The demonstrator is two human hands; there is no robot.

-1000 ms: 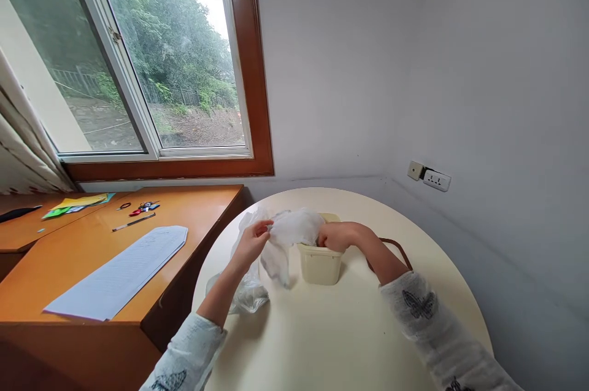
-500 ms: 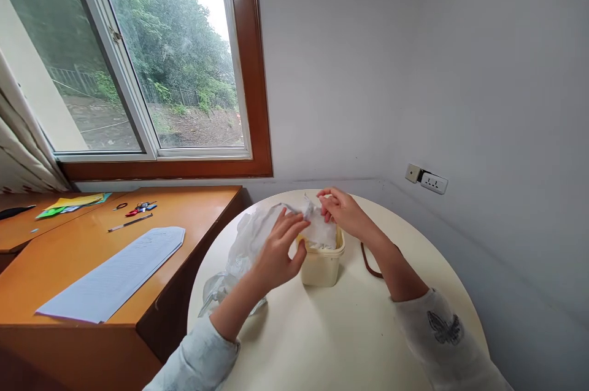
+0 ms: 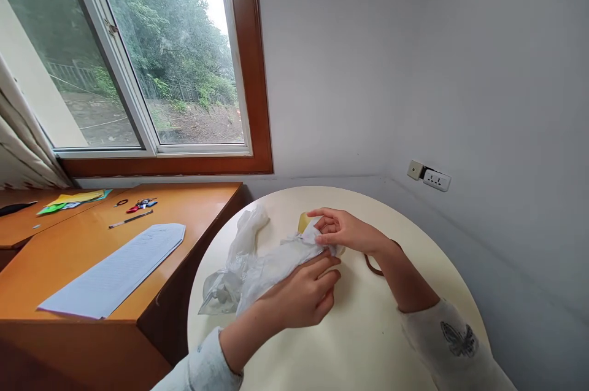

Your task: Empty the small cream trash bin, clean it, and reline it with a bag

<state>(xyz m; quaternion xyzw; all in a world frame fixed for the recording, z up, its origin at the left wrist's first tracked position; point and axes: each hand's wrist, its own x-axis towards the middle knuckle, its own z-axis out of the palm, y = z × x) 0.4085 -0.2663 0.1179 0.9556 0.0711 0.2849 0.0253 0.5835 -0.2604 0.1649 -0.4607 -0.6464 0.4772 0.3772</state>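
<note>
On the round cream table [image 3: 350,342], a white plastic bag [image 3: 271,268] stretches from the left side to my hands. It covers most of a cream container, whose yellowish inner wall [image 3: 303,223] shows behind it. My left hand [image 3: 308,293] is in front of the container with fingers bent, against the bag's near edge; whether it grips the plastic is hidden. My right hand [image 3: 347,231] is above the container's right side, its thumb and fingers closed on the bag's end. Another bunched part of clear plastic [image 3: 223,290] lies at the table's left.
A brown cord loop [image 3: 373,264] lies by my right forearm. The wooden desk [image 3: 202,201] at left holds papers [image 3: 119,268], a pen [image 3: 130,219] and keys [image 3: 142,205]. A wall with sockets [image 3: 437,180] stands at the right.
My left hand has moved right and nearer the table's front, and the bag now stretches across the container's front. My right hand has come slightly lower, onto the plastic.
</note>
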